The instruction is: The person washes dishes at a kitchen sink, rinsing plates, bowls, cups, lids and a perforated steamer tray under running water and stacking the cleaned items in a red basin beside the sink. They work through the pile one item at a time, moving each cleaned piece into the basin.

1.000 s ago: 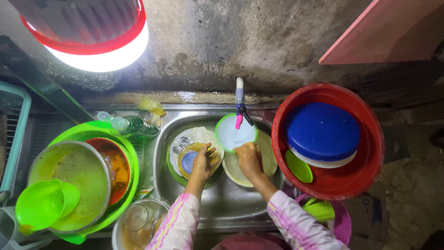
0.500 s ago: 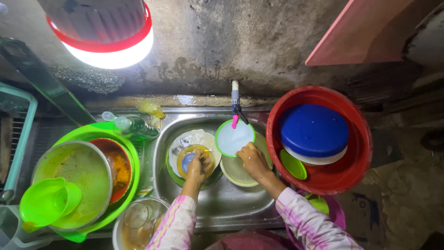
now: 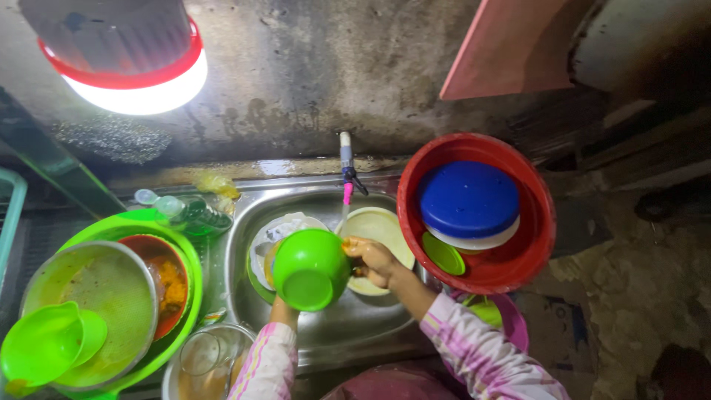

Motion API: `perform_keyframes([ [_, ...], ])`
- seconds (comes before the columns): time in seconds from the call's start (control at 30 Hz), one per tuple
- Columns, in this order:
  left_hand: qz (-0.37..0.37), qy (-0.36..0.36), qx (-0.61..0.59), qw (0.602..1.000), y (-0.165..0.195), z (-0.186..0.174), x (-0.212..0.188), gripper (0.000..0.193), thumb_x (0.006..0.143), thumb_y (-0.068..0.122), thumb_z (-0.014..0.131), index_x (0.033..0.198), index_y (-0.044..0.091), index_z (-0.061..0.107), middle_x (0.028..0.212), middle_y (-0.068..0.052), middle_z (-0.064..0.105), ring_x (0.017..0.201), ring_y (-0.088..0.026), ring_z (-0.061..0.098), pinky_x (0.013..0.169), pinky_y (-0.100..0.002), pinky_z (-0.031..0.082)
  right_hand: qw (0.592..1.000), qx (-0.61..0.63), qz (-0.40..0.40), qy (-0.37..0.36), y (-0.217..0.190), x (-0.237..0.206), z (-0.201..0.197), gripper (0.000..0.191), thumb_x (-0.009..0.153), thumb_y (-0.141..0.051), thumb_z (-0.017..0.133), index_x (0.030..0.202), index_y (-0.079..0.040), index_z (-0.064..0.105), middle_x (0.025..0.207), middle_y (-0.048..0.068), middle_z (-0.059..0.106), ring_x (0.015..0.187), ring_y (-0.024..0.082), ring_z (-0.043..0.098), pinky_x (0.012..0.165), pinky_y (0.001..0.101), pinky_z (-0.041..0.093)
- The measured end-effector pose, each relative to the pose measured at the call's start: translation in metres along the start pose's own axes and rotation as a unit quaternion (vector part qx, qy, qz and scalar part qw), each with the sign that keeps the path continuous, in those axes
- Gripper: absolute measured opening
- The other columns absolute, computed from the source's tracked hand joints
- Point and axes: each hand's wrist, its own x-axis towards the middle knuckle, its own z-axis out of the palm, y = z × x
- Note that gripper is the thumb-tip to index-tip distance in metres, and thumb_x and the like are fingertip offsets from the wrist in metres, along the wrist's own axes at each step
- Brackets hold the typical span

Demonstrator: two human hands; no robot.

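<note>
Currently: green bowl (image 3: 311, 268) at frame centre, above sink (image 3: 355, 333) | right hand (image 3: 372, 261) fingers clasp its rim; left hand hidden beneath, grip cannot tell | done: red tub (image 3: 533, 215), right, holds washed dishes | left: soiled bowls (image 3: 159, 274) in green basin (image 3: 189, 252), lower left.

Right hand (image 3: 372, 261) holds green bowl (image 3: 311, 268) over steel sink (image 3: 348, 333).

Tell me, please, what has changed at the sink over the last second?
The green bowl has been turned over, its underside now facing up, and brought nearer, above the dishes in the sink. The right hand grips its rim; the left hand is now hidden beneath it. The red tub and blue lid stayed put.
</note>
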Motion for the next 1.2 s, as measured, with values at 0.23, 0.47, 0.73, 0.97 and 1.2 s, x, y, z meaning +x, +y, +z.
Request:
perform_keyframes([
  [0.23, 0.039, 0.075, 0.058, 0.995, 0.006, 0.003, 0.003, 0.026, 0.100, 0.020, 0.055, 0.122, 0.009, 0.062, 0.083, -0.006, 0.057, 0.061, -0.018, 0.050, 0.050, -0.032, 0.038, 0.945, 0.277, 0.059, 0.166, 0.011, -0.009, -0.035, 0.024, 0.097, -0.022, 0.052, 0.114, -0.009, 0.063, 0.094, 0.008, 0.070, 0.086, 0.025, 0.068, 0.080, 0.0403, 0.057],
  [0.47, 0.067, 0.068, 0.121, 0.988, -0.001, 0.005, 0.006, 0.043, 0.090, -0.002, 0.054, 0.132, 0.007, 0.054, 0.091, -0.011, 0.065, 0.066, -0.020, 0.060, 0.056, -0.030, 0.050, 0.853, 0.381, -0.274, 0.227, -0.046, -0.079, -0.149, 0.031, 0.103, -0.019, 0.040, 0.121, -0.011, 0.064, 0.105, 0.006, 0.065, 0.074, 0.012, 0.054, 0.056, 0.0254, 0.044],
  [0.73, 0.031, 0.118, 0.145, 0.982, -0.009, -0.017, 0.005, 0.040, 0.093, 0.007, 0.059, 0.132, 0.007, 0.055, 0.095, -0.008, 0.066, 0.077, -0.020, 0.067, 0.063, -0.030, 0.057, 0.824, 0.298, -0.291, 0.385, -0.080, -0.075, -0.198, 0.019, 0.102, -0.016, 0.051, 0.120, -0.016, 0.058, 0.112, 0.006, 0.064, 0.093, 0.021, 0.062, 0.065, 0.0356, 0.052],
  [0.97, 0.076, 0.190, 0.168, 0.964, -0.011, -0.037, 0.005, 0.038, 0.086, 0.001, 0.062, 0.124, 0.003, 0.063, 0.089, -0.012, 0.066, 0.072, -0.022, 0.059, 0.058, -0.032, 0.049, 0.778, 0.160, -0.389, 0.466, -0.081, -0.068, -0.165, 0.044, 0.093, 0.009, 0.054, 0.134, -0.007, 0.051, 0.124, 0.007, 0.057, 0.106, 0.023, 0.062, 0.079, 0.0345, 0.064],
  [1.2, 0.167, 0.372, 0.339, 0.848, -0.031, -0.054, 0.000, 0.035, 0.079, 0.010, 0.071, 0.113, 0.001, 0.071, 0.106, -0.017, 0.074, 0.097, -0.030, 0.070, 0.089, -0.040, 0.053, 0.467, -0.458, -0.528, 0.542, -0.049, -0.078, -0.049, 0.033, 0.096, 0.006, 0.066, 0.128, 0.004, 0.056, 0.131, 0.030, 0.053, 0.122, 0.046, 0.052, 0.107, 0.0518, 0.042],
])
